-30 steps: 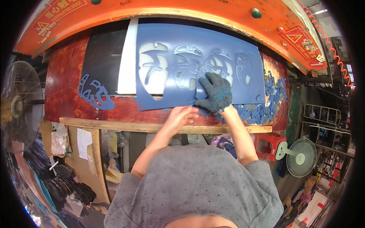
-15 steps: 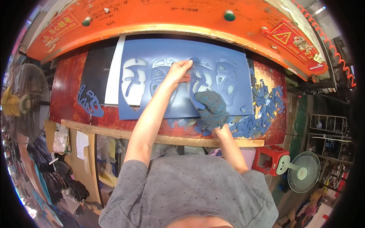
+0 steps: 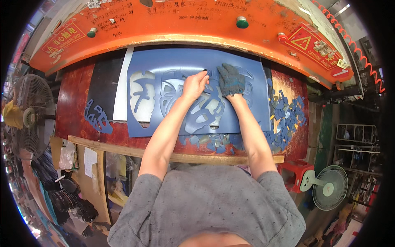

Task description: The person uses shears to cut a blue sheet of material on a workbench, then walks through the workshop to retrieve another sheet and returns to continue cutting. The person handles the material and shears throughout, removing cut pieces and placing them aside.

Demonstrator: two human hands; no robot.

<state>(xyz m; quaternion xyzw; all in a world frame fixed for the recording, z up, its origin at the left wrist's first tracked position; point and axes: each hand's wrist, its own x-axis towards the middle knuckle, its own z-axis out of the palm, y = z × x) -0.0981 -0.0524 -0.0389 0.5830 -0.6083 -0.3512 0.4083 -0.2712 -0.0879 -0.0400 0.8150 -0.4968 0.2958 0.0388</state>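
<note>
A blue sheet (image 3: 142, 131) with several cut shapes in it lies across the red work table. My bare left hand (image 3: 195, 85) is closed above the sheet's middle, its thumb and finger pinched at the upper part of a curved openwork cut-out (image 3: 203, 117). That piece sits askew over the sheet, its lower end toward me. My right hand (image 3: 231, 80), in a dark knitted glove, lies on the sheet to the right of it with fingers stretched out. It partly covers another cut shape. A white sheet (image 3: 121, 92) shows under the blue one's left side.
One loose blue cut-out (image 3: 98, 117) lies at the left. Blue scraps (image 3: 284, 113) are heaped at the right and along the near edge. An orange machine beam (image 3: 185, 24) with green buttons spans the far side. A wooden rail (image 3: 177, 157) edges the table; a fan (image 3: 329, 187) stands right.
My gloved right hand has moved from the sheet's near edge up and away from me, and its fingers have straightened. The curled piece beside it now lies flatter.
</note>
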